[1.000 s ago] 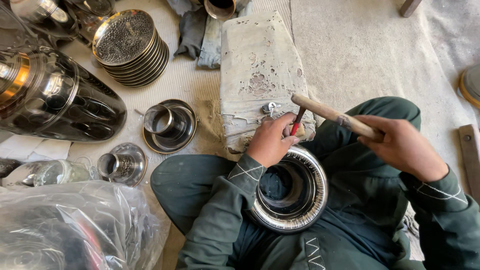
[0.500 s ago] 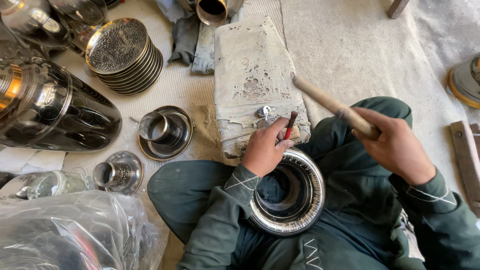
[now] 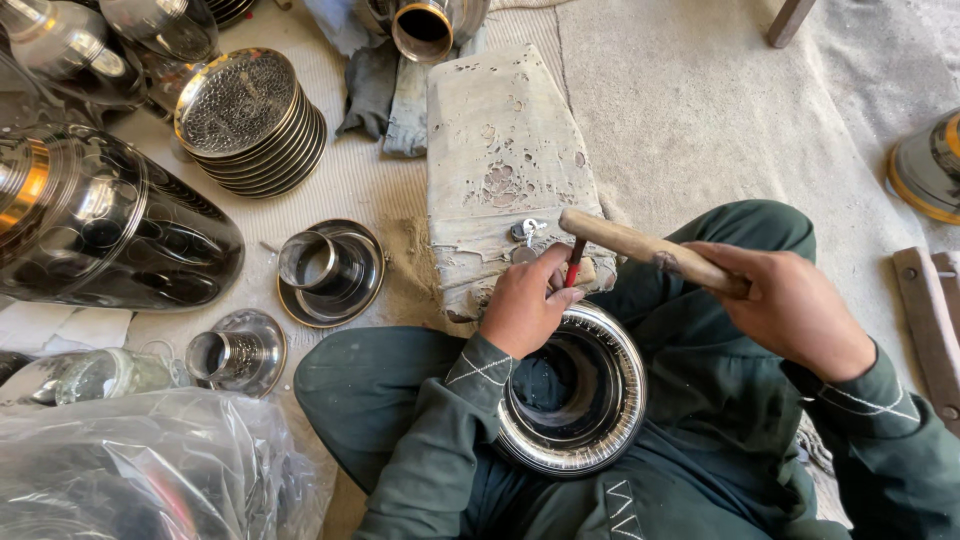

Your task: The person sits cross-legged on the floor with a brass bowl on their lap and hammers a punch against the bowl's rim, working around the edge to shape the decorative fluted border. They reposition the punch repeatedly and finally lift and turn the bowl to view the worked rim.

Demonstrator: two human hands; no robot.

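Note:
My left hand (image 3: 524, 301) pinches a thin red-handled punch (image 3: 573, 265) upright over the rim of a shiny steel ring-shaped piece (image 3: 600, 400) that rests in my lap. My right hand (image 3: 790, 305) grips the handle of a wooden mallet (image 3: 640, 245), whose end sits right at the top of the punch. The ring's far edge leans against a worn grey block (image 3: 505, 170) on the floor. Small metal bits (image 3: 524, 234) lie on that block just beyond my left hand.
A stack of perforated steel discs (image 3: 250, 120) stands at upper left, beside a large polished steel vessel (image 3: 100, 235). Two flanged steel cups (image 3: 330, 270) (image 3: 235, 352) sit left of my knee. Clear plastic wrap (image 3: 140, 470) lies lower left. Wooden bars (image 3: 930, 330) lie at right.
The mallet rose about half a second ago and has come down again onto the top of the punch. My left hand has stayed on the punch at the ring's rim.

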